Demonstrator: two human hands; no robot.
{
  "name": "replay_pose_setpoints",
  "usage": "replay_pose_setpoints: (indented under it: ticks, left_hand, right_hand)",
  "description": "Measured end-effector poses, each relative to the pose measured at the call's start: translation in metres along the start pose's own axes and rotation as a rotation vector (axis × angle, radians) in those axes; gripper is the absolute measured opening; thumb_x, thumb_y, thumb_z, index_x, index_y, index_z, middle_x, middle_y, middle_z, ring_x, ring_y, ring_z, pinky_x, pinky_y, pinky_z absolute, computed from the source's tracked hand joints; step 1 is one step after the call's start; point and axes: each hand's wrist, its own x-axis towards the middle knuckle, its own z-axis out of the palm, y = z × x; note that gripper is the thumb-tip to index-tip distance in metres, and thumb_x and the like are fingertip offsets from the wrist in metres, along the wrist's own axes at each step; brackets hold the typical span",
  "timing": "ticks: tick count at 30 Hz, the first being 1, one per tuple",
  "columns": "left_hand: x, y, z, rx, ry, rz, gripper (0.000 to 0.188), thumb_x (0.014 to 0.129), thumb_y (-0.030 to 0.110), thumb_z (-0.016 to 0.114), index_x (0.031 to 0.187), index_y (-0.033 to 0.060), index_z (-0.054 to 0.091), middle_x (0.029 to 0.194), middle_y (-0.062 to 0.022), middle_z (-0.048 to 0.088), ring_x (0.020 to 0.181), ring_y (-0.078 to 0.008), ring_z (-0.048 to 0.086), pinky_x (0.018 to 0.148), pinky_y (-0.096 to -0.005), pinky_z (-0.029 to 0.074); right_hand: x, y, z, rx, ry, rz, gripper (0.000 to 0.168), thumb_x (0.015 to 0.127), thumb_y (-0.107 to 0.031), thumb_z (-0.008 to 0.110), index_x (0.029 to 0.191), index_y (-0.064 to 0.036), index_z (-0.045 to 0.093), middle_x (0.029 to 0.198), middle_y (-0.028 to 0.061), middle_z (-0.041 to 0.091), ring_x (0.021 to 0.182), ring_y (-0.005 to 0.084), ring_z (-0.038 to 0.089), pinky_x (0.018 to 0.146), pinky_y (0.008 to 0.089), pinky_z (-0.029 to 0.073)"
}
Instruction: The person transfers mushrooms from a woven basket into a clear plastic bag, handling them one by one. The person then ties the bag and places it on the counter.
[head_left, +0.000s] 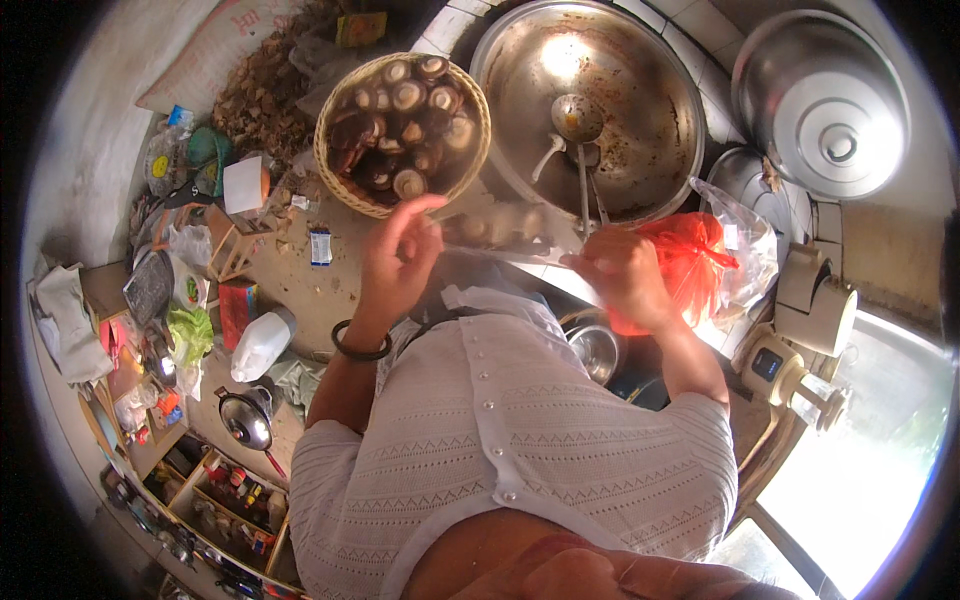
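Observation:
My left hand (405, 251), blurred, is just below the near rim of a round woven basket (321, 150), its fingers loosely curled and apart. I see nothing in it. Brown-capped mushrooms (409, 96) with pale stems fill the basket, many with undersides up. My right hand (626, 274) pinches the edge of a clear plastic bag (551, 251) that stretches between my hands. Blurred mushrooms (487, 227) show inside the bag. Beside my right hand sits a knotted red plastic bag (686, 262), its contents hidden.
A large metal wok (645, 150) is set in a tiled stove ahead, with a ladle (577, 118) resting inside. A big metal lid (821, 105) leans at the right. Dry leaves (259, 97) lie at left, near a white plastic jug (262, 345) on the floor.

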Motion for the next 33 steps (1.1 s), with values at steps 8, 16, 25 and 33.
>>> replay_pose_setpoints:
  ticks: [8,16,25,33]
  left_hand:
    - [-0.033,-0.025,0.024,-0.266,-0.182,-0.195,0.044,0.093,0.004,0.056,0.136,0.0049,0.047,0.113,-0.0049,0.059,0.076,-0.0069,0.047,0.073,-0.0213,0.043]
    - [-0.045,-0.018,0.019,-0.338,-0.394,-0.203,0.059,0.090,0.007,0.059,0.145,0.0060,0.037,0.129,-0.0023,0.052,0.077,-0.0053,0.044,0.074,-0.0211,0.042]
    - [-0.054,-0.017,0.020,-0.447,-0.316,-0.219,0.054,0.091,0.013,0.062,0.141,0.0062,0.043,0.088,0.0027,0.046,0.076,-0.0058,0.045,0.074,-0.0221,0.042]
    - [-0.052,-0.017,0.018,-0.451,-0.323,-0.193,0.050,0.092,0.015,0.061,0.139,0.0063,0.045,0.089,0.0020,0.049,0.075,-0.0055,0.046,0.072,-0.0217,0.041]
  right_hand:
    - [0.032,0.029,0.006,-0.452,0.074,0.136,0.021,0.082,-0.030,0.074,0.094,-0.013,0.072,0.064,0.0088,0.066,0.059,0.0260,0.066,0.052,0.0374,0.050]
    - [0.145,-0.012,0.120,-0.137,-0.210,-0.372,0.039,0.082,-0.019,0.069,0.120,-0.012,0.064,0.124,0.0151,0.060,0.102,0.0299,0.063,0.082,0.0400,0.054]
    - [0.182,-0.033,0.218,-0.515,-0.337,-0.155,0.034,0.089,-0.024,0.057,0.118,-0.007,0.063,0.138,0.0274,0.043,0.111,0.0359,0.054,0.085,0.0426,0.051]
    - [0.194,-0.025,0.240,-0.707,-0.509,-0.192,0.034,0.089,-0.023,0.054,0.115,-0.003,0.064,0.134,0.0314,0.046,0.114,0.0382,0.055,0.085,0.0434,0.053]
